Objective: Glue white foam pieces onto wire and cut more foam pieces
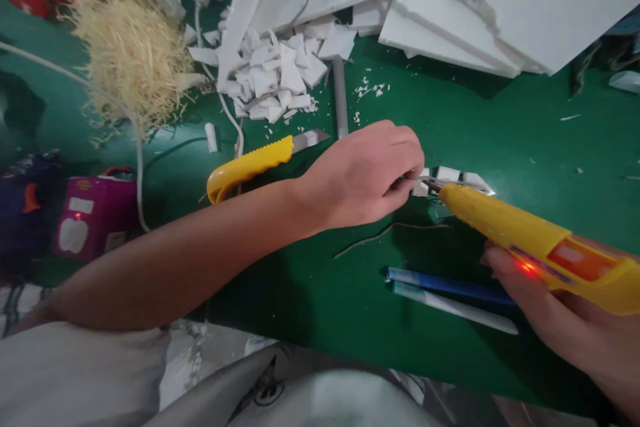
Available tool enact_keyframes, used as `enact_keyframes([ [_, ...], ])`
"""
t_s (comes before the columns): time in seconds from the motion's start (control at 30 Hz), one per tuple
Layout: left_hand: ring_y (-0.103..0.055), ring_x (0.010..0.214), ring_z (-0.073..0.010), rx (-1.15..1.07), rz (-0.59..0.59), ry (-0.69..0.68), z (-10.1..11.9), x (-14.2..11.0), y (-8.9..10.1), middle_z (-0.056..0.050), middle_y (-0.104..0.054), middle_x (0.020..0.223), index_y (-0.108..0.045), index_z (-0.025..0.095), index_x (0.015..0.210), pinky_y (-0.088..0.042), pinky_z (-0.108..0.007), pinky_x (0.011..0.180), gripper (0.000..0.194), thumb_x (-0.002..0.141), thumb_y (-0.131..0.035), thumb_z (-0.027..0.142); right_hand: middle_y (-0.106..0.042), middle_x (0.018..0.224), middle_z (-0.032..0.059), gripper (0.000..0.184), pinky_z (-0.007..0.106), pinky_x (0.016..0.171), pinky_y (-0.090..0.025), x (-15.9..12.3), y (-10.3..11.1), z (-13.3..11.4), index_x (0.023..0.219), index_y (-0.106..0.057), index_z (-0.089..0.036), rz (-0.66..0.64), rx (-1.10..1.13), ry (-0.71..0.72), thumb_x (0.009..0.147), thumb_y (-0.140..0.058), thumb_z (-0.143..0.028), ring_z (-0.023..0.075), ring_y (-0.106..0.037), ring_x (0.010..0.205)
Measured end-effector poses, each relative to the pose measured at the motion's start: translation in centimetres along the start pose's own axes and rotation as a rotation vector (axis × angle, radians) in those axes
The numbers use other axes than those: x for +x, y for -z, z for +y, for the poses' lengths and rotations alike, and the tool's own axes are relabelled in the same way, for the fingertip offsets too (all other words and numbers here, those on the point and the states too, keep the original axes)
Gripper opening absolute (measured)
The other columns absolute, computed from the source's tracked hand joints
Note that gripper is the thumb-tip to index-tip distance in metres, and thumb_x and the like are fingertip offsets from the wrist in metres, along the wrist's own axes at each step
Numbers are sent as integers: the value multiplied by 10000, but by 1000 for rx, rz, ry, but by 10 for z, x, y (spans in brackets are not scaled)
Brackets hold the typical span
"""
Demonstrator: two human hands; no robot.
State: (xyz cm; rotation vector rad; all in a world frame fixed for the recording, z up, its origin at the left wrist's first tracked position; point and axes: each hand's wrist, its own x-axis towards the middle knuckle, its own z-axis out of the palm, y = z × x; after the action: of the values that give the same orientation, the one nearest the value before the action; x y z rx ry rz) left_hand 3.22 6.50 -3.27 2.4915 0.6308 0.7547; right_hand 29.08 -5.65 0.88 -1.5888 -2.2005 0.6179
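Note:
My right hand [545,300] is wrapped round a yellow glue gun [510,223] with a glowing red light on its side. The gun's nozzle points left, close to the fingertips of my left hand [367,173]. That hand is closed, its fingers pinching at a small white foam piece [421,185]; my knuckles hide part of the grip. Beside the nozzle, more cut foam pieces [449,175] lie in a short row with thin wire about them. A loose thin wire [370,239] curves across the green table [320,293] below my left hand.
A yellow utility knife [253,165] lies left, blade out. Behind are a foam scrap heap [280,70], a grey rod [340,97], foam sheets [475,7] and pale shredded straw [133,47]. A magenta box [95,213] with a cord stands left; blue [445,283] and white [460,310] sticks lie in front.

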Motion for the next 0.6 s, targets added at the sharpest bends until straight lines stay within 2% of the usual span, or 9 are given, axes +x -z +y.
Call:
enact_keyframes([
  [0.13, -699, 955, -189, 14, -16, -13, -1, 0, 1, -38, -725, 970, -592, 203, 868, -549, -354, 879, 168, 935, -511, 71, -632, 644, -37, 157, 269, 422, -478, -1, 2, 0, 862, -573, -316, -46, -4, 43, 994, -522, -384, 163, -616, 482],
  [0.27, -696, 960, -195, 19, -14, -33, -1, 1, 2, -57, -732, 981, -618, 181, 887, -554, -355, 878, 151, 939, -523, 76, -633, 655, -35, 134, 276, 459, -499, 1, 3, 0, 838, -572, -312, -50, -39, -15, 967, -572, -349, 168, -633, 509],
  [0.43, -690, 962, -198, 60, -24, -45, 1, 1, 3, -70, -741, 1005, -649, 165, 896, -563, -353, 885, 170, 967, -514, 89, -640, 663, -24, 185, 274, 456, -492, 0, 7, 2, 836, -571, -305, -87, -9, 24, 995, -537, -393, 159, -616, 504],
  [0.53, -686, 974, -197, 88, -14, -61, 0, 0, 4, -80, -748, 1056, -674, 161, 932, -565, -346, 900, 166, 991, -528, 111, -615, 633, -30, 228, 282, 422, -464, -3, 6, 0, 826, -574, -310, -42, -25, -14, 1007, -521, -437, 159, -589, 473],
  [0.6, -687, 979, -197, 98, -3, -72, 0, -1, 4, -86, -750, 1075, -685, 163, 949, -566, -345, 899, 166, 1001, -533, 120, -577, 601, -40, 233, 285, 406, -436, -3, 2, -4, 777, -547, -305, 13, -45, -75, 978, -588, -415, 153, -557, 449],
])
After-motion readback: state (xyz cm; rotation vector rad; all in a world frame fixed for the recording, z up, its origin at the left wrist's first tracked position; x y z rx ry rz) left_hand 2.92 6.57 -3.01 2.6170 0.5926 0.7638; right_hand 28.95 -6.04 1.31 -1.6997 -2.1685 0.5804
